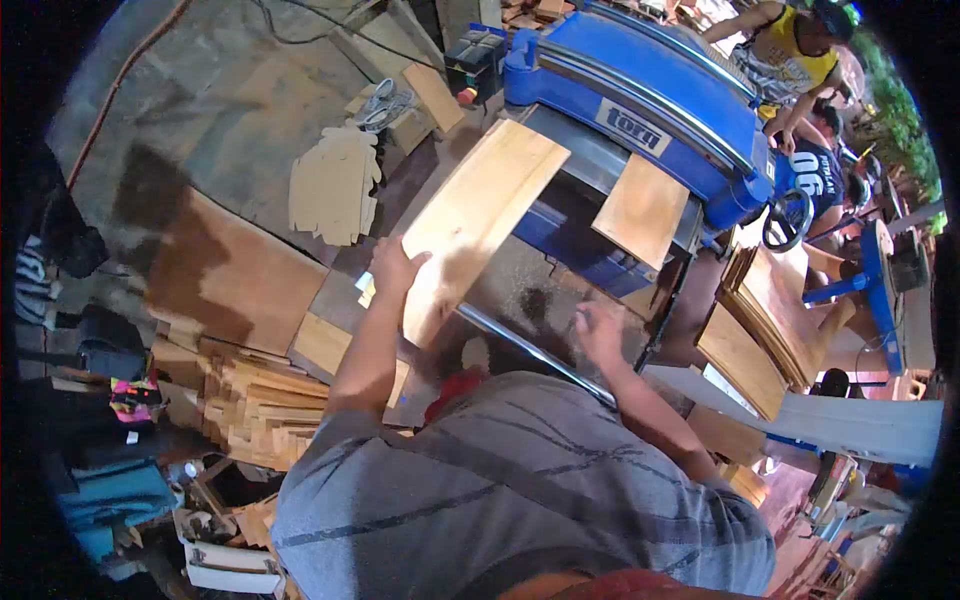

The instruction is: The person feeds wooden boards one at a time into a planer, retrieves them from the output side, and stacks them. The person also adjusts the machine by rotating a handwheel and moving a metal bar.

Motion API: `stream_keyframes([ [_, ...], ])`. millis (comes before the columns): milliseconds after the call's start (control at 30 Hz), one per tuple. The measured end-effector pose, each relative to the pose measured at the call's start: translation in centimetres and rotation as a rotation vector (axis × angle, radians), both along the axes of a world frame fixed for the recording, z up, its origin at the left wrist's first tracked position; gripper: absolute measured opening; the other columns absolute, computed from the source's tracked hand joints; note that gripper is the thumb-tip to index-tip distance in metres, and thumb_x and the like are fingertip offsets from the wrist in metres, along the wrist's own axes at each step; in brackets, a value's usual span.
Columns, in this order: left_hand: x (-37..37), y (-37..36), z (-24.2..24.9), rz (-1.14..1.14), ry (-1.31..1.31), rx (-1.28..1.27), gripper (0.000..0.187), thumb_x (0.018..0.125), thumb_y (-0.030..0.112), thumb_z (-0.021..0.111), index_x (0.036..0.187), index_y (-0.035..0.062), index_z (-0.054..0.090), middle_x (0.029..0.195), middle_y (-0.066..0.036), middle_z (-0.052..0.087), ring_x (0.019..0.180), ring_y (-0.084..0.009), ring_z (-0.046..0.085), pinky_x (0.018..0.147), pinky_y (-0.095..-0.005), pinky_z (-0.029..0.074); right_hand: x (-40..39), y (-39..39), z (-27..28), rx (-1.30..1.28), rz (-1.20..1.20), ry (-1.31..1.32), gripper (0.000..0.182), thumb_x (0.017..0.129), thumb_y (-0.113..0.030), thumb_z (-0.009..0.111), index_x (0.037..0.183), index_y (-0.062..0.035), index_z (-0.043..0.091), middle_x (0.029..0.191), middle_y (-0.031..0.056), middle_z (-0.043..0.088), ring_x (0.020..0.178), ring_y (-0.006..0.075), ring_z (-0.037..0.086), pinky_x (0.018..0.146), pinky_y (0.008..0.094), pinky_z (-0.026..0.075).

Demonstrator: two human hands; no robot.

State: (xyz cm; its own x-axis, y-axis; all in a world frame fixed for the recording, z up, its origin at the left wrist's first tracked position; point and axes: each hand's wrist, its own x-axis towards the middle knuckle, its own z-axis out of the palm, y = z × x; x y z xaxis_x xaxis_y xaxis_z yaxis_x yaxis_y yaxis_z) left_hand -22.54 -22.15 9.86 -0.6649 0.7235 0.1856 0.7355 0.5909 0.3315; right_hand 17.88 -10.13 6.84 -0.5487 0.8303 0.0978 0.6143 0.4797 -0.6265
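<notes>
The left hand (392, 266) lies flat, fingers spread, on the near end of a long pale wooden board (478, 215); the board slants up and away into the mouth of a blue planer (640, 100); the right hand (598, 328) hovers loosely curled over the machine's dusty steel bed, gripping nothing that can be made out; a shorter, smooth plank (640, 210) lies beside the board; stacked offcuts (262, 410) lie below left; the person's own grey striped shirt hides the bed's near edge.

I see two boards (480, 220) on one blue machine (640, 100). My two hands (395, 265) are out. Two other people (790, 50) stand far behind.
</notes>
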Motion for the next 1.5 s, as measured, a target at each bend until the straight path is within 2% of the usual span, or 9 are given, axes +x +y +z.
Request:
stream_keyframes([
  [100,-1.2,-0.3,-0.9,-0.032,-0.045,0.031,0.061,0.071,0.039,0.079,0.116,0.0028,0.061,0.105,-0.021,0.062,0.099,-0.039,0.059,0.089,-0.0436,0.048,-8.8,-1.6,-2.1,-0.515,0.077,0.294,0.029,0.092,-0.025,0.062,0.108,-0.0008,0.063,0.1,0.0135,0.066,0.091,0.0234,0.064,0.083,0.0337,0.051],
  [233,-3.8,-0.3,-7.7,-0.246,-0.006,0.288,0.051,0.072,0.033,0.078,0.111,0.0047,0.062,0.106,-0.02,0.062,0.096,-0.0376,0.06,0.086,-0.0439,0.049,-18.6,-1.6,-1.9,-1.316,-0.111,0.494,0.04,0.096,-0.03,0.057,0.125,-0.0016,0.055,0.11,0.0131,0.065,0.096,0.0246,0.063,0.081,0.0333,0.052],
  [300,-3.2,0.4,-7.3,-0.16,-0.166,0.129,0.048,0.072,0.031,0.077,0.108,0.0056,0.061,0.108,-0.019,0.061,0.096,-0.0358,0.059,0.087,-0.0432,0.048,-21.5,-2.1,-2.1,-1.15,-0.246,0.474,0.038,0.096,-0.034,0.058,0.113,-0.0002,0.059,0.094,0.0061,0.063,0.084,0.0137,0.06,0.074,0.0282,0.051],
  [700,-3.6,1.7,-7.7,-0.236,-0.546,0.172,0.045,0.077,0.027,0.074,0.112,0.0033,0.06,0.101,-0.015,0.063,0.094,-0.0263,0.06,0.083,-0.0372,0.049,-20.7,-2.9,1.6,-0.799,-0.398,0.227,0.044,0.089,-0.032,0.067,0.116,0.0027,0.063,0.103,0.0137,0.068,0.089,0.0197,0.063,0.075,0.0358,0.051],
  [900,-1.7,2.3,-7.2,-0.287,-1.032,0.62,0.034,0.09,0.025,0.067,0.109,-0.0018,0.058,0.092,-0.006,0.062,0.08,-0.0112,0.058,0.068,-0.0284,0.049,-19.0,-2.8,0.7,-1.113,-0.341,0.786,0.032,0.094,-0.019,0.062,0.121,-0.0022,0.06,0.111,0.0104,0.066,0.096,0.0203,0.063,0.084,0.0364,0.051],
  [1100,2.0,5.3,-2.4,-0.22,-0.945,0.118,0.033,0.096,0.03,0.059,0.109,0.0002,0.058,0.085,-0.001,0.06,0.076,-0.0101,0.057,0.07,-0.0269,0.048,-14.4,-2.0,0.5,-1.171,-0.217,1.159,0.028,0.097,-0.008,0.053,0.124,-0.0019,0.051,0.119,0.007,0.062,0.106,0.0165,0.059,0.093,0.0345,0.047],
  [1200,6.8,5.5,-4.4,-0.242,-1.268,0.211,0.033,0.098,0.031,0.053,0.11,0.001,0.057,0.106,-0.009,0.061,0.095,-0.0141,0.059,0.081,-0.0284,0.051,-9.8,-0.6,2.0,-1.166,-0.158,1.236,0.029,0.098,-0.005,0.05,0.127,-0.0016,0.048,0.122,0.0077,0.06,0.109,0.017,0.058,0.097,0.0343,0.046],
  [1267,9.1,6.2,-9.5,-0.229,-2.174,0.284,0.04,0.098,0.036,0.049,0.117,0.0011,0.056,0.109,-0.008,0.062,0.097,-0.0161,0.059,0.086,-0.0328,0.05,-6.2,0.0,2.5,-1.16,-0.142,1.23,0.03,0.098,-0.005,0.049,0.127,-0.0018,0.047,0.123,0.0079,0.059,0.11,0.0173,0.058,0.097,0.0342,0.046],
  [1500,20.3,6.3,-8.7,-0.227,-1.306,0.189,0.039,0.092,0.036,0.063,0.113,0.0031,0.057,0.107,-0.007,0.061,0.093,-0.0133,0.056,0.079,-0.0314,0.048,3.3,-2.8,-2.3,-1.157,-0.269,1.076,0.03,0.098,-0.005,0.05,0.127,-0.0028,0.047,0.124,0.0088,0.059,0.112,0.0181,0.057,0.099,0.0353,0.046],
])
